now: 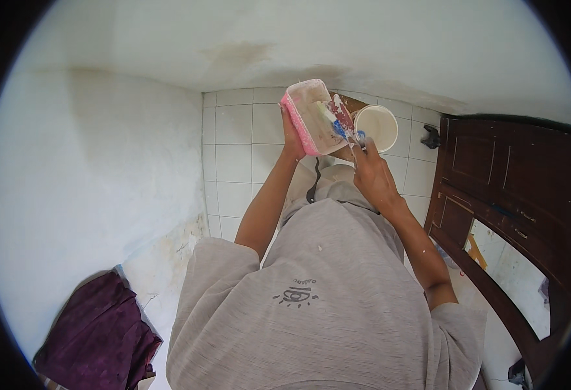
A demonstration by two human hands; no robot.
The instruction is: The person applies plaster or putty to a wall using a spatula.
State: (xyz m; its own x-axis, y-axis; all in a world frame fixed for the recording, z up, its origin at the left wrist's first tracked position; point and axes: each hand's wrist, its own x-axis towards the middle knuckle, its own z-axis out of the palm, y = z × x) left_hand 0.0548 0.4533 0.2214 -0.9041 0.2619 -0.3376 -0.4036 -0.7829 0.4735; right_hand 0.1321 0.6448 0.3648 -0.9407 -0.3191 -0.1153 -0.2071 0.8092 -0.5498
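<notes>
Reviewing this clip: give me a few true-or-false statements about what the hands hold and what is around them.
1. The left hand holds a pink tray. True.
2. The right hand is empty. False: its grip is closed on a brush that reaches into the tray.
3. A white bucket stands on the tiled floor beyond the tray. True.
4. The door on the right is white. False: it is dark brown wood.
5. A purple cloth lies at lower left. True.

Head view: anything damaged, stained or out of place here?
Yes: brownish stains mark the white wall above the tiles, and a purple cloth lies crumpled on the floor. The pink tub in the left hand is paint-smeared.
</notes>
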